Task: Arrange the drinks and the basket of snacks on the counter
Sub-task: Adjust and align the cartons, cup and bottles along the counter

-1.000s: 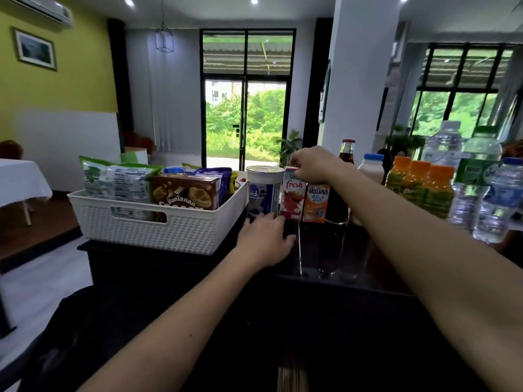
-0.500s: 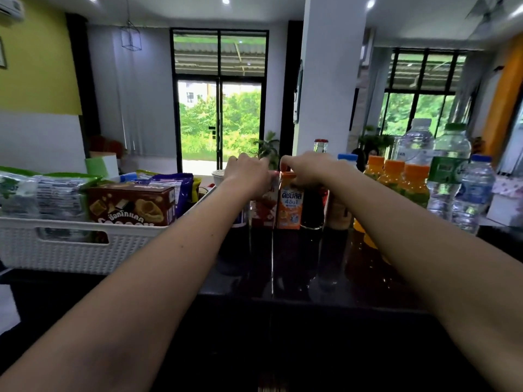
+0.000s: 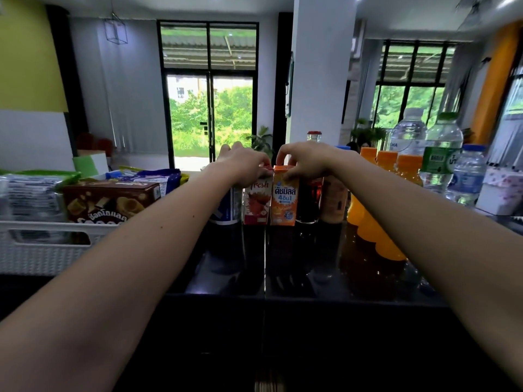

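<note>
The orange carton (image 3: pixel 283 203) is standing upright on the dark table (image 3: pixel 283 267), and the right hand (image 3: pixel 302 162) is pinching its top edge, the grip closed on the carton with the fingers curling down over it. Touching the orange carton on its left, the red carton (image 3: pixel 256 205) is also standing upright, and the left hand (image 3: pixel 243 165) is holding it from above, its grip curling round the top. Further left of the orange carton, a blue-and-white cup (image 3: pixel 227 206) is showing partly behind the left forearm. Just right of the orange carton a dark glass bottle (image 3: pixel 310 202) is standing, with a brown bottle (image 3: pixel 334 198) beyond it, then three orange juice bottles (image 3: pixel 386 165) in a row, and further right several clear water bottles (image 3: pixel 441 154). Well to the left of the orange carton, the white basket (image 3: pixel 42 250) is sitting on the table, holding a brown snack box (image 3: pixel 110 199) and several packets (image 3: pixel 31 193).
</note>
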`<control>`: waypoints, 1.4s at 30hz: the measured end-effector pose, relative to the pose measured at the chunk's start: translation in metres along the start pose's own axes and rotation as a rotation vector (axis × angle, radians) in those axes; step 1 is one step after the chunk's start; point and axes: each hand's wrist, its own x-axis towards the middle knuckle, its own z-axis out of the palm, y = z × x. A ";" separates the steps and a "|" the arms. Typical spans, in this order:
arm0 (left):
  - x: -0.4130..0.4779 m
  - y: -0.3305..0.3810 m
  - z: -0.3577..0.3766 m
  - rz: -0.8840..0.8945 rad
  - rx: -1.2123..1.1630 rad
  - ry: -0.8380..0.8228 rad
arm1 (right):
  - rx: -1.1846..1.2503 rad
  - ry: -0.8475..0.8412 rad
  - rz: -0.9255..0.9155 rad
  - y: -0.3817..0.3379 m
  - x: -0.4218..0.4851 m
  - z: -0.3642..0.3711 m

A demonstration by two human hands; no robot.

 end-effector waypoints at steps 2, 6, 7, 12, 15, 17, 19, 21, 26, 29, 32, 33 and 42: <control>-0.002 -0.002 0.000 0.020 -0.094 -0.002 | 0.055 -0.034 0.003 0.000 0.000 0.000; -0.008 -0.006 -0.003 0.059 -0.254 -0.041 | 0.098 -0.113 0.018 -0.002 0.003 -0.002; -0.008 -0.006 -0.004 0.063 -0.261 -0.050 | 0.133 -0.126 0.027 -0.003 0.003 -0.002; -0.011 -0.006 -0.011 0.067 -0.354 -0.086 | 0.296 -0.159 0.075 -0.006 0.000 -0.003; -0.015 -0.009 -0.009 0.072 -0.384 -0.095 | 0.324 -0.157 0.082 -0.004 -0.007 -0.006; -0.019 -0.010 -0.008 0.057 -0.351 -0.083 | 0.269 -0.139 0.071 -0.003 -0.012 -0.008; -0.024 -0.008 -0.009 0.048 -0.290 -0.055 | 0.145 -0.123 0.056 -0.004 -0.018 -0.010; -0.029 -0.005 -0.011 0.060 -0.179 -0.021 | 0.037 -0.133 0.054 -0.006 -0.023 -0.011; -0.033 0.003 -0.015 0.003 -0.108 0.006 | 0.003 -0.152 0.154 -0.010 -0.024 -0.009; -0.036 0.006 -0.026 0.006 -0.098 -0.093 | 0.083 -0.244 0.187 -0.011 -0.028 -0.016; -0.043 0.005 -0.047 0.102 -0.256 -0.283 | 0.220 -0.361 0.180 -0.005 -0.039 -0.029; -0.046 0.003 -0.053 0.112 -0.304 -0.362 | 0.236 -0.371 0.164 -0.002 -0.041 -0.030; -0.046 0.002 -0.050 0.137 -0.104 -0.299 | 0.210 -0.134 0.093 -0.003 -0.040 -0.009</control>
